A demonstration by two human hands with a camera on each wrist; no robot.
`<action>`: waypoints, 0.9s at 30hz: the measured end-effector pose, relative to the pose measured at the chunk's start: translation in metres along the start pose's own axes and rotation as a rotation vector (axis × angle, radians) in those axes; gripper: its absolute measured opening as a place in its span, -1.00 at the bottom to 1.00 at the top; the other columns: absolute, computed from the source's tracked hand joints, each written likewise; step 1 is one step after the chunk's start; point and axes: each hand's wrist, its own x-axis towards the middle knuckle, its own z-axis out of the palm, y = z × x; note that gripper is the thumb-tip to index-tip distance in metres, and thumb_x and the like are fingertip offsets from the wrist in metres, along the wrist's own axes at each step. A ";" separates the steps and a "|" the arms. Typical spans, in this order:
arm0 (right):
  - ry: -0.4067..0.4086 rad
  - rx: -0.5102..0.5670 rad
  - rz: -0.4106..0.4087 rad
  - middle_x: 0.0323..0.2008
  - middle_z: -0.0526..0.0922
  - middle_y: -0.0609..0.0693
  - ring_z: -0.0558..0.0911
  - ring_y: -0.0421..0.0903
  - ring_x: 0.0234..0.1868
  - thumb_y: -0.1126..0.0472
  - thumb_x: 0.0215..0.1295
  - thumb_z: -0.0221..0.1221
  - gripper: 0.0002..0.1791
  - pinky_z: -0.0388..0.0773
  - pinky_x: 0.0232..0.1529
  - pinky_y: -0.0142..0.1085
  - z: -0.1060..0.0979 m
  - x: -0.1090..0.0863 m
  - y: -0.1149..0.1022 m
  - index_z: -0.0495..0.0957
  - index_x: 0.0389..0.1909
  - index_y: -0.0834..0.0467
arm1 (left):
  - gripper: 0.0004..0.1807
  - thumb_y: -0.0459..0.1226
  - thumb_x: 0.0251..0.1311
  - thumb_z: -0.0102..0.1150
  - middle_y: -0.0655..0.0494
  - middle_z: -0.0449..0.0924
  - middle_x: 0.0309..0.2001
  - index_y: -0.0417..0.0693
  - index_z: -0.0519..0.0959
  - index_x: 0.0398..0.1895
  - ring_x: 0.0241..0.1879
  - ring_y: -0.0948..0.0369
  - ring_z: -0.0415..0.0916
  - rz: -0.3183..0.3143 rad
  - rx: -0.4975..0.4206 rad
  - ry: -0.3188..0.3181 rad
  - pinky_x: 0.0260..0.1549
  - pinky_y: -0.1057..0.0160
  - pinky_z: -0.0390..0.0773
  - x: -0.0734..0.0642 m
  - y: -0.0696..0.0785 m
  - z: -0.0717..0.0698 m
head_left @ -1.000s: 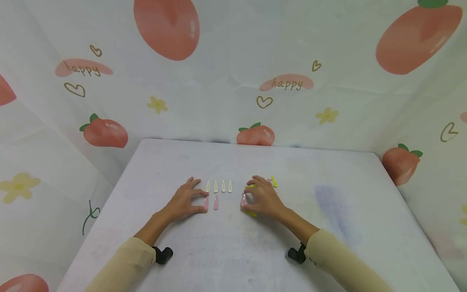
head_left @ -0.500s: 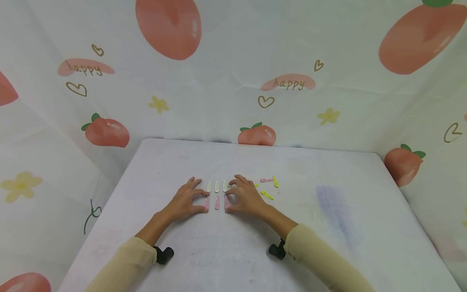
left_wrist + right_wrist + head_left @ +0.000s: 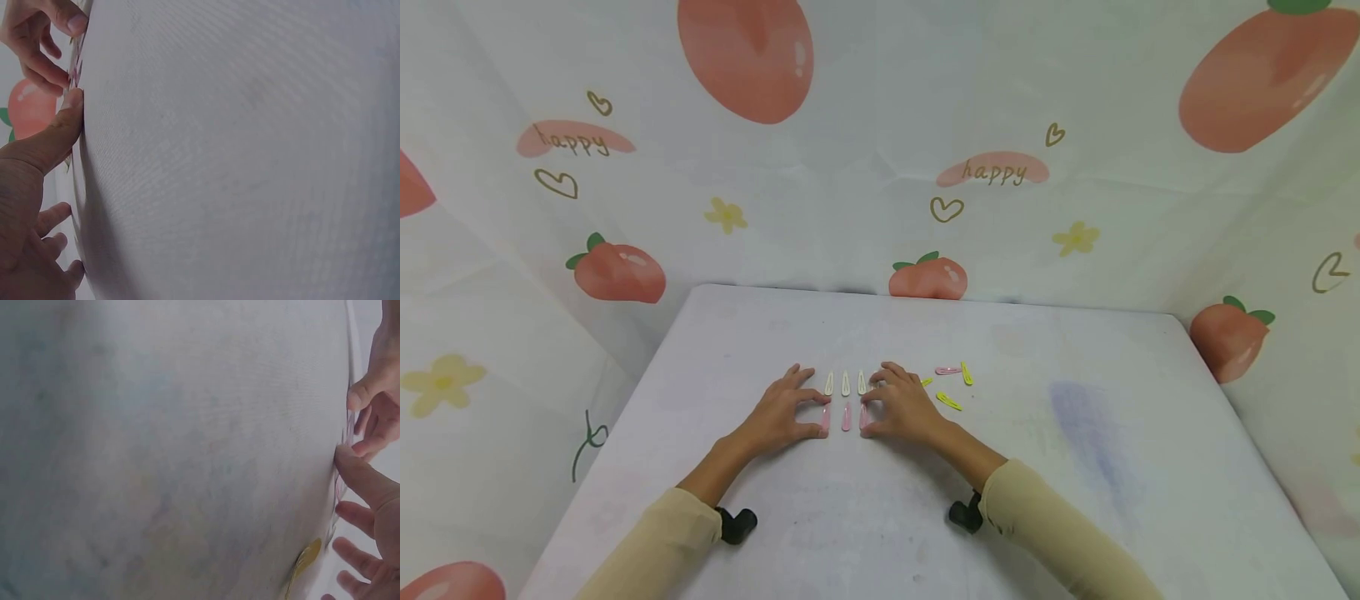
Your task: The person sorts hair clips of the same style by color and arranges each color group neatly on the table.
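Observation:
With thumb and index finger at its two ends, my left hand pinches a pink snap hair clip lying on the table. On the other side, my right hand pinches another pink hair clip the same way. Between them lies a third pink hair clip, untouched, its narrow end pointing away from me. Several white hair clips form a row just behind the pink ones; the rightmost is partly covered by the right fingers. In the left wrist view, the left thumb touches the tabletop.
To the right of my right hand lie loose yellow hair clips and one sideways pink clip beside an upright yellow clip. Another yellow clip is partly hidden by the hand. A peach-printed cloth hangs behind the white table.
My right hand has moved left, bringing its pink clip from beside the yellow clips into line with the other pink ones. My left hand stays on its clip.

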 end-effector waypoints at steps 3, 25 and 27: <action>0.004 -0.005 -0.009 0.17 0.56 0.01 0.23 0.07 0.45 -0.15 0.01 0.49 -0.46 0.26 0.35 0.07 -0.003 -0.002 0.001 0.73 0.02 0.00 | -0.47 -0.03 -0.10 0.57 -0.25 0.30 0.39 0.00 0.72 -0.01 0.49 -0.27 -0.04 -0.007 -0.001 -0.003 0.32 -0.36 0.06 0.000 0.000 0.000; 0.216 -0.049 0.176 0.00 0.62 0.17 0.37 0.23 0.32 -0.02 0.09 0.45 -0.56 0.35 0.15 0.23 -0.044 -0.064 0.112 0.75 -0.12 0.21 | -0.47 -0.03 -0.11 0.57 -0.24 0.30 0.40 0.01 0.73 -0.01 0.49 -0.26 -0.05 -0.010 -0.015 0.010 0.33 -0.36 0.04 -0.002 0.000 0.001; 0.211 -0.053 0.181 0.02 0.62 0.18 0.35 0.23 0.34 -0.03 0.10 0.44 -0.54 0.34 0.18 0.23 -0.043 -0.062 0.112 0.74 -0.09 0.21 | -0.47 -0.03 -0.11 0.57 -0.24 0.30 0.40 0.01 0.73 -0.01 0.49 -0.26 -0.05 -0.012 -0.015 0.009 0.33 -0.35 0.04 -0.002 0.000 0.001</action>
